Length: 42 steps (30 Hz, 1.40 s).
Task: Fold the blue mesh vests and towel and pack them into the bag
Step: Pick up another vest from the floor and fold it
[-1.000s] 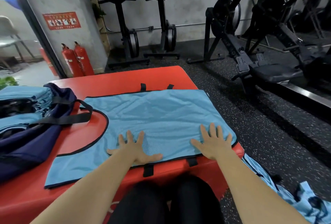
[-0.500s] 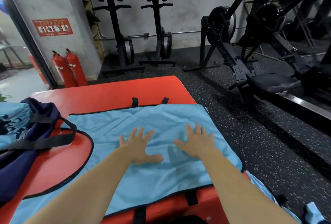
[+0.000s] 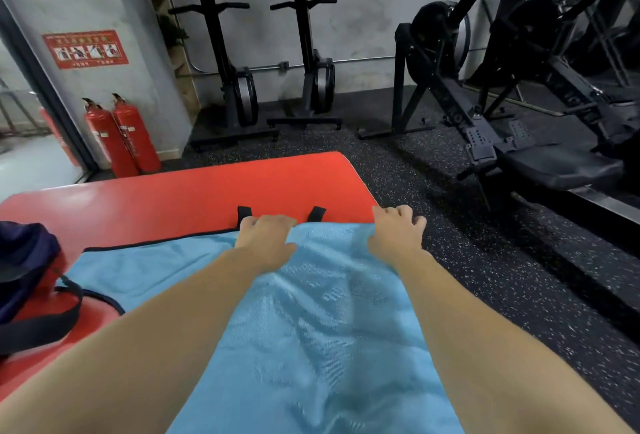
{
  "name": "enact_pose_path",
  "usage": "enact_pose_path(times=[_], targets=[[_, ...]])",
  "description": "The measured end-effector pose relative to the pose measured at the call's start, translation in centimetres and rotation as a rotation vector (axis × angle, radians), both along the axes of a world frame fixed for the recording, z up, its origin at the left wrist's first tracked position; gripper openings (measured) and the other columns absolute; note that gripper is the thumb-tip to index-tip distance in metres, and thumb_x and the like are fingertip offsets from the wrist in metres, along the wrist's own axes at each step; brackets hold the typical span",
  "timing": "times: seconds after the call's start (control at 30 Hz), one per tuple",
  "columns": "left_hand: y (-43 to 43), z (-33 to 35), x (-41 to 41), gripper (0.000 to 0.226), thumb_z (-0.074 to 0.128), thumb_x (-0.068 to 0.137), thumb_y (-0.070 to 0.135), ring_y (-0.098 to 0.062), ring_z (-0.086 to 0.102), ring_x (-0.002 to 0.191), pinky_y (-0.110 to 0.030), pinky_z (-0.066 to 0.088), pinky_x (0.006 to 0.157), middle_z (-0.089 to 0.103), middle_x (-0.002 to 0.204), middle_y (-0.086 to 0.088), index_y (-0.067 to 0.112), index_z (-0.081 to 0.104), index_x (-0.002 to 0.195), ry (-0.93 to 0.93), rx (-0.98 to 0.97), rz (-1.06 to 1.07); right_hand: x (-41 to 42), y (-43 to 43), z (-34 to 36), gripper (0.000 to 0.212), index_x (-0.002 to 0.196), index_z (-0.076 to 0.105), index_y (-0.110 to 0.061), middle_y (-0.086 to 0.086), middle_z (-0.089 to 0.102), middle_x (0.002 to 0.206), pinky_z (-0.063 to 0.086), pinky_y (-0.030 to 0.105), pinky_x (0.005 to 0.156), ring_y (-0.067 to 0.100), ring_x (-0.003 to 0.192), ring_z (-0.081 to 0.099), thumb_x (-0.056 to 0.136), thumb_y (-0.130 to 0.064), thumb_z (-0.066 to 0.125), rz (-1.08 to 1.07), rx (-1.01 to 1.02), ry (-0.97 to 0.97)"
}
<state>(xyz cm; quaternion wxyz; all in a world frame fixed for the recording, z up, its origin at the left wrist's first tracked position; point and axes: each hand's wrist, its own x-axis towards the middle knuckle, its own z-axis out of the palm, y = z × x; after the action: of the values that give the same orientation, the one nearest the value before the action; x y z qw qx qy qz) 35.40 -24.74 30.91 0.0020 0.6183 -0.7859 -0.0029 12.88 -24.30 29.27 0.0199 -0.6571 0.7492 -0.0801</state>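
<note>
While the dark speckled floor [image 3: 485, 295] is running off to the right and black rowing machines [image 3: 317, 83] are standing against the grey wall [image 3: 363, 17], the red padded platform [image 3: 173, 191] is taking up the left of the view. And there it is, the blue mesh vest [image 3: 311, 329], lying spread flat across the near right part of that platform, its fabric showing soft wrinkles and its black-trimmed far edge running left to right. Over at the left edge, the navy bag [image 3: 24, 260] is sitting on the platform, its black strap lying just beside the vest's curved trim. Both bare arms are reaching forward over the vest now. The left hand [image 3: 265, 236] is gripping the far edge of the vest between two small black tabs [image 3: 244, 213], knuckles up, fingers curled together over the hem. The right hand [image 3: 396, 232] is clutching the far right corner the same way, fingers bunched and hooked round the cloth right at the platform's edge. Further back, two red fire extinguishers [image 3: 121, 139] are standing side by side by the wall, and a small red sign [image 3: 86, 49] is hanging above them.
</note>
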Motion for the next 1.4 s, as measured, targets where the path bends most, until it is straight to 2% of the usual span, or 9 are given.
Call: enact_pose_path(times=[0.13, 0.27, 0.4, 0.5, 0.63, 0.87, 1.1, 1.27, 1.4], targets=[[-2.9, -0.7, -0.1, 0.052, 0.049, 0.092, 0.019, -0.021, 0.048, 0.123, -0.042, 0.022, 0.106, 0.057, 0.129, 0.002, 0.024, 0.036, 0.142, -0.028, 0.076, 0.133, -0.2, -1.0, -0.7, 0.025, 0.105, 0.061, -0.022, 0.001, 0.059, 0.108, 0.024, 0.047, 0.103, 0.025, 0.114, 0.038, 0.085, -0.011, 0.050, 0.069, -0.036, 0.136], [-2.0, -1.1, 0.9, 0.029, 0.051, 0.086, 0.021, -0.016, 0.056, 0.105, -0.036, 0.021, 0.089, 0.064, 0.103, 0.009, 0.031, 0.058, 0.112, -0.056, -0.104, 0.090, -0.9, 1.1, -2.0, 0.025, 0.072, 0.062, -0.019, 0.000, 0.059, 0.073, 0.026, 0.039, 0.077, 0.027, 0.079, 0.053, 0.054, -0.005, 0.073, 0.203, -0.439, 0.193], [1.7, -2.5, 2.8, 0.021, 0.058, 0.074, 0.023, -0.014, 0.051, 0.101, -0.035, 0.021, 0.088, 0.056, 0.094, 0.011, 0.033, 0.055, 0.093, -0.042, -0.191, -0.022, -2.6, 5.5, -3.8, 0.013, 0.060, 0.055, -0.023, -0.007, 0.053, 0.062, 0.030, 0.035, 0.069, 0.021, 0.068, 0.050, 0.063, -0.035, 0.053, 0.360, -0.496, 0.001], [2.7, -1.9, 3.4, 0.028, 0.062, 0.076, 0.029, -0.011, 0.050, 0.105, -0.035, 0.022, 0.094, 0.056, 0.102, 0.012, 0.038, 0.057, 0.102, 0.056, -0.052, 0.031, -3.8, 6.8, -2.7, 0.015, 0.074, 0.060, -0.018, -0.004, 0.058, 0.078, 0.043, 0.037, 0.070, 0.023, 0.080, 0.054, 0.077, -0.030, 0.051, 0.116, -0.397, -0.408], [2.3, -1.1, 3.0, 0.027, 0.058, 0.083, 0.044, -0.011, 0.047, 0.108, -0.037, 0.022, 0.098, 0.056, 0.109, 0.014, 0.037, 0.058, 0.110, -0.008, -0.008, 0.023, -3.8, 6.5, -1.7, 0.043, 0.119, 0.058, -0.027, -0.009, 0.060, 0.114, 0.032, 0.037, 0.095, 0.019, 0.112, 0.045, 0.080, -0.045, 0.061, 0.054, -0.074, -0.432], [1.2, -0.9, 3.5, 0.016, 0.054, 0.090, 0.047, -0.008, 0.045, 0.071, -0.033, 0.019, 0.089, 0.053, 0.071, 0.009, 0.032, 0.049, 0.088, -0.010, -0.038, -0.026, -3.6, 5.0, -1.0, 0.007, 0.086, 0.059, -0.031, -0.010, 0.057, 0.091, 0.031, 0.039, 0.097, 0.019, 0.101, 0.051, 0.082, -0.033, 0.065, 0.136, 0.088, -0.254], [-0.7, 0.2, 3.9, 0.025, 0.060, 0.089, 0.042, -0.010, 0.048, 0.065, -0.031, 0.021, 0.087, 0.056, 0.069, 0.007, 0.032, 0.042, 0.075, 0.097, -0.098, -0.080, -4.3, 2.5, 1.9, 0.018, 0.074, 0.049, -0.025, -0.002, 0.056, 0.072, 0.041, 0.026, 0.054, 0.016, 0.056, 0.050, 0.082, -0.018, 0.063, 0.189, 0.240, -0.364], [-1.5, 0.6, 4.2, 0.026, 0.064, 0.086, 0.041, -0.008, 0.049, 0.071, -0.033, 0.024, 0.088, 0.056, 0.073, 0.012, 0.034, 0.043, 0.074, 0.068, -0.019, -0.077, -5.0, 1.8, 2.4, 0.020, 0.086, 0.054, -0.025, 0.001, 0.057, 0.093, 0.045, 0.029, 0.061, 0.017, 0.074, 0.053, 0.080, -0.011, 0.067, 0.212, 0.280, -0.495], [-2.9, 1.1, 3.6, 0.015, 0.065, 0.087, 0.043, -0.011, 0.056, 0.084, -0.035, 0.024, 0.094, 0.064, 0.083, 0.014, 0.034, 0.052, 0.084, 0.179, -0.199, 0.030, -5.1, 0.1, 2.0, 0.032, 0.104, 0.050, -0.028, -0.007, 0.055, 0.097, 0.041, 0.040, 0.089, 0.021, 0.096, 0.051, 0.081, -0.007, 0.059, 0.058, -0.089, -0.437]])
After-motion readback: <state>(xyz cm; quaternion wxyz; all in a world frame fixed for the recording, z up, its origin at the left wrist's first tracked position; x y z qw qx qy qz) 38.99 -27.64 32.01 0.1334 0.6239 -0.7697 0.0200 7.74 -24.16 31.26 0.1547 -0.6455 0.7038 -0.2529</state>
